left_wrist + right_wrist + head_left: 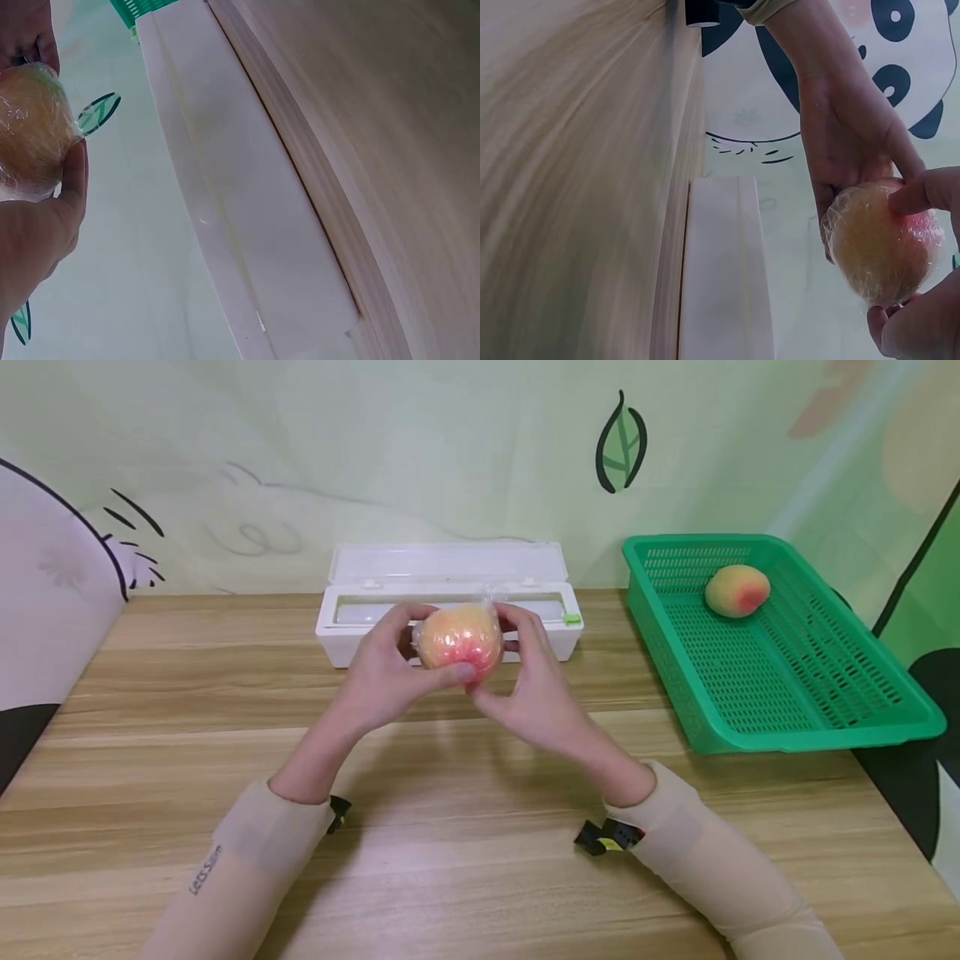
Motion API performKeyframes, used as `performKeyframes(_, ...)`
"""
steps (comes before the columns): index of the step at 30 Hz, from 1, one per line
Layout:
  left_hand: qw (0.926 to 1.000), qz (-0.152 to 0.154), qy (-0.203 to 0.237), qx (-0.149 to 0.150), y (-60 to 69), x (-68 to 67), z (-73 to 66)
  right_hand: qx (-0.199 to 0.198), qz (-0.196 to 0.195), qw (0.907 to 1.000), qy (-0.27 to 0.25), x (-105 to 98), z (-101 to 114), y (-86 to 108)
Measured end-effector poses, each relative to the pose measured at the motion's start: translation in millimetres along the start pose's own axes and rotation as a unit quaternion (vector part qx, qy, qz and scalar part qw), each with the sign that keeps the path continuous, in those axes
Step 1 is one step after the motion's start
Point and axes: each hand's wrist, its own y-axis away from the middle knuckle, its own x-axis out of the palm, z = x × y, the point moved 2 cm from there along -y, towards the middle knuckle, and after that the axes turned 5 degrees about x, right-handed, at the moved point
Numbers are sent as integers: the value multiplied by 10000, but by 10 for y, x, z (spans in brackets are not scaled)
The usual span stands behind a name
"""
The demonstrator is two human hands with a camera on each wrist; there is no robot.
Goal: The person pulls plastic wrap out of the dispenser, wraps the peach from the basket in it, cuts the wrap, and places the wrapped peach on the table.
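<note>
A yellow and pink peach (pixel 459 637) wrapped in clear, shiny film is held up between both hands, above the table and in front of the white box. The left hand (pixel 390 664) curls its fingers round the peach's left side, with its thumb across the lower front. The right hand (pixel 536 693) grips the other side, its thumb low near the left thumb. In the left wrist view the wrapped peach (pixel 31 131) is cut off by the frame edge. The right wrist view shows film wrinkled over the peach (pixel 877 240).
Behind the hands a white film dispenser (pixel 341 647) stands with its lid (pixel 450 562) raised and a green piece (pixel 572 619) at its right end. On the right, a green basket (pixel 678 693) holds another peach (pixel 737 591). A printed cloth (pixel 450 460) hangs behind the wooden table (pixel 450 860).
</note>
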Motion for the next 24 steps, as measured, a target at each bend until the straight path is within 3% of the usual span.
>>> performKeyframes(7, 9994, 21, 254, 242, 4, 16, -3, 55, 189, 9995, -230, -25, 12, -9)
performKeyframes(16, 9972, 183, 153, 710, 3, 20, -1, 309, 677, 9966, -351, -113, -28, -47)
performKeyframes(24, 9965, 496, 289, 605, 12, 39, -27, 611, 1031, 9906, -654, -202, -51, -94)
